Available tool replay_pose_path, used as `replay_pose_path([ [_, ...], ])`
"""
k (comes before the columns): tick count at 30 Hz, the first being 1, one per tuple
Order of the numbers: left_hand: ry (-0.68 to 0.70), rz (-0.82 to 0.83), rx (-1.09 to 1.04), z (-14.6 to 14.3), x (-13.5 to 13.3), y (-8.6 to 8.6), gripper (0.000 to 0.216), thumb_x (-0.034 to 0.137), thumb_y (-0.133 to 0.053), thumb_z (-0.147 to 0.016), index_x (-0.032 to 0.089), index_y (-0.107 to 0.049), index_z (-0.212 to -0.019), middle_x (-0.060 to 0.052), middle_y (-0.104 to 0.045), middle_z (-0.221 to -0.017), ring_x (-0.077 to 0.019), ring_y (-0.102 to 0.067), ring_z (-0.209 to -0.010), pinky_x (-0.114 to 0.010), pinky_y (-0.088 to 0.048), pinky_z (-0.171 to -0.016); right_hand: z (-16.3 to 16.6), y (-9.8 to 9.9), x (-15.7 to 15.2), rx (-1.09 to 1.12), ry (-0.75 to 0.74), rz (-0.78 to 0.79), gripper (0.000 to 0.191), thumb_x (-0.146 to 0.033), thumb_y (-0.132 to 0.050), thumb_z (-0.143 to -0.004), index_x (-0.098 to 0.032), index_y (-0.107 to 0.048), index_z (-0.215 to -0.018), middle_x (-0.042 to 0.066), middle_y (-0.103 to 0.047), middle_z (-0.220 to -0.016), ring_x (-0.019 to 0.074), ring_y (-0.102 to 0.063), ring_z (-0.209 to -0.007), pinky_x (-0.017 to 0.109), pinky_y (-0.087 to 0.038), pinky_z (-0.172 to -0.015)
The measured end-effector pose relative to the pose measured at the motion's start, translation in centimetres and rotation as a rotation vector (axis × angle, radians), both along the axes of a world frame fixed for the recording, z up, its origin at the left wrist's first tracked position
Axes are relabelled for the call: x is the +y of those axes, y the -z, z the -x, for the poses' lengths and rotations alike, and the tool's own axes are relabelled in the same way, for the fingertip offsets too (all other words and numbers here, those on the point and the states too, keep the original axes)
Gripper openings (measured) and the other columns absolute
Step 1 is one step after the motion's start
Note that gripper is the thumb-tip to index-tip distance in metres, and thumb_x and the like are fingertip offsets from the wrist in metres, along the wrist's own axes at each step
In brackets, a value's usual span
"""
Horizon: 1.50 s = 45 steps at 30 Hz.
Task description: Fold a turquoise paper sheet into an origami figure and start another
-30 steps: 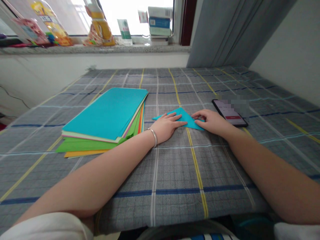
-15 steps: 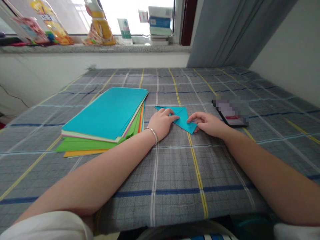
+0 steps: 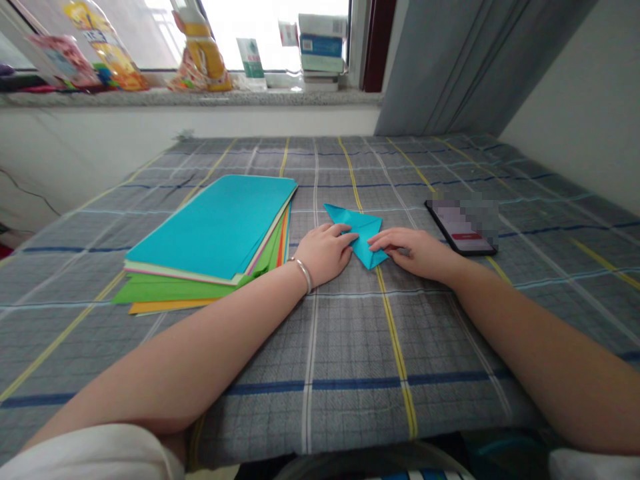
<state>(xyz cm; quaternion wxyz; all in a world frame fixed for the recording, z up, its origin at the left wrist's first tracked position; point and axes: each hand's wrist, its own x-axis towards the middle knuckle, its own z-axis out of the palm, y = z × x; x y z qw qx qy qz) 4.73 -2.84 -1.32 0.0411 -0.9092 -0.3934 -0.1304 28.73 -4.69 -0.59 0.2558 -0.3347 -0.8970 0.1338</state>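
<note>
Your left hand [image 3: 326,252] lies palm down, grip apart, fingers flat and pressing on the left part of the folded teal paper triangle [image 3: 363,230]. Your right hand [image 3: 416,252] also has its grip apart, fingers stretched out low with the tips touching the triangle's right edge. Nothing is clamped, and the thumb side is hard to see. The triangle lies flat on the table [image 3: 350,347] between the two hands, one corner pointing away from you to the left, one pointing toward you, over a yellow stripe of the cloth. There's a silver bracelet [image 3: 302,274] on your left wrist. Both bare forearms reach in low over the table. Just left of the left hand is a stack of coloured sheets [image 3: 215,230], teal on top, with pink, green and orange edges fanned out below, near the triangle but not touching it. Just right of the right hand a phone [image 3: 463,228] lies flat, screen up and lit, part of it blurred. The table is covered with grey plaid cloth with blue, yellow and white lines. On the far side the windowsill [image 3: 200,98] holds snack packets [image 3: 200,60] and stacked boxes [image 3: 323,50]. A grey curtain [image 3: 450,67] hangs at the right beyond the table, with a white wall beside it
</note>
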Motion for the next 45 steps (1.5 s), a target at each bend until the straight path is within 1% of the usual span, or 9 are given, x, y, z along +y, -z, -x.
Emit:
replay_pose_path([
  [6,0.123,0.146,0.018,0.0,0.6,0.1,0.047,0.036,-0.039,-0.101,0.015,-0.051,-0.141,-0.012,-0.044,-0.152,-0.026,-0.042,-0.14,-0.041,-0.032,-0.117,0.9,0.3,-0.1,-0.033,-0.033,-0.085,0.025,-0.01,-0.057,-0.083,-0.025,-0.071,-0.097,0.002,-0.074,-0.103,0.0196,-0.066,-0.103,0.037,-0.049,-0.096],
  [10,0.175,0.185,0.046,0.1,0.7,-0.1,0.056,0.043,-0.046,-0.097,0.014,-0.045,-0.146,-0.014,-0.036,-0.156,-0.0294,-0.035,-0.144,-0.043,-0.027,-0.119,1.0,0.5,0.0,-0.029,-0.073,-0.123,0.012,-0.015,-0.062,-0.086,-0.024,-0.069,-0.084,0.001,-0.074,-0.091,0.0185,-0.067,-0.093,0.036,-0.05,-0.09],
  [15,0.252,0.203,0.107,0.2,1.0,-0.2,0.06,0.043,-0.048,-0.096,0.016,-0.039,-0.149,-0.013,-0.028,-0.16,-0.0293,-0.031,-0.146,-0.044,-0.025,-0.119,1.5,0.3,-0.4,-0.052,-0.054,-0.156,0.009,-0.018,-0.066,-0.085,-0.024,-0.069,-0.08,0.001,-0.073,-0.084,0.0195,-0.066,-0.088,0.036,-0.048,-0.085],
  [20,0.225,0.228,0.199,0.1,0.9,-0.6,0.064,0.047,-0.045,-0.097,0.02,-0.03,-0.154,-0.009,-0.021,-0.163,-0.0304,-0.021,-0.149,-0.046,-0.017,-0.121,2.1,0.4,-0.6,-0.036,-0.002,-0.113,0.008,-0.017,-0.065,-0.085,-0.022,-0.068,-0.08,0.002,-0.073,-0.086,0.0195,-0.065,-0.088,0.035,-0.048,-0.083],
  [26,0.198,0.274,0.227,0.1,0.9,-0.8,0.072,0.053,-0.052,-0.091,0.023,-0.03,-0.153,-0.009,-0.018,-0.163,-0.0331,-0.02,-0.148,-0.049,-0.019,-0.119,2.7,1.2,-0.2,-0.025,0.08,-0.053,0.006,-0.02,-0.064,-0.085,-0.023,-0.068,-0.082,0.003,-0.072,-0.089,0.0212,-0.063,-0.092,0.038,-0.045,-0.086],
  [30,0.203,0.273,0.208,0.2,1.1,-0.7,0.071,0.052,-0.055,-0.089,0.022,-0.034,-0.151,-0.012,-0.019,-0.163,-0.0329,-0.021,-0.148,-0.048,-0.02,-0.118,2.9,1.5,0.1,-0.049,0.135,-0.007,0.007,-0.023,-0.063,-0.085,-0.023,-0.068,-0.08,0.004,-0.071,-0.09,0.0218,-0.062,-0.092,0.039,-0.045,-0.086],
  [34,0.213,0.264,0.178,0.2,1.1,-0.7,0.069,0.051,-0.059,-0.087,0.025,-0.039,-0.147,-0.01,-0.026,-0.161,-0.0311,-0.026,-0.146,-0.047,-0.023,-0.117,3.1,1.6,0.3,-0.071,0.17,0.052,0.007,-0.024,-0.063,-0.085,-0.023,-0.067,-0.08,0.003,-0.071,-0.09,0.0221,-0.061,-0.095,0.04,-0.044,-0.09],
  [40,0.152,0.216,0.117,-0.3,0.4,-0.2,0.053,0.049,-0.038,-0.1,0.02,-0.046,-0.143,-0.01,-0.035,-0.157,-0.0284,-0.031,-0.145,-0.045,-0.022,-0.119,3.3,1.8,0.5,-0.06,0.17,0.093,0.007,-0.024,-0.063,-0.085,-0.023,-0.065,-0.078,0.003,-0.07,-0.087,0.0208,-0.061,-0.091,0.037,-0.044,-0.086],
  [45,0.118,0.223,0.097,-0.7,0.1,0.0,0.059,0.053,-0.044,-0.097,0.02,-0.042,-0.146,-0.01,-0.036,-0.156,-0.0297,-0.031,-0.144,-0.046,-0.024,-0.118,3.3,1.7,0.5,-0.122,0.293,0.033,0.008,-0.03,-0.066,-0.083,-0.023,-0.066,-0.079,0.004,-0.068,-0.09,0.0235,-0.058,-0.091,0.041,-0.042,-0.086],
])
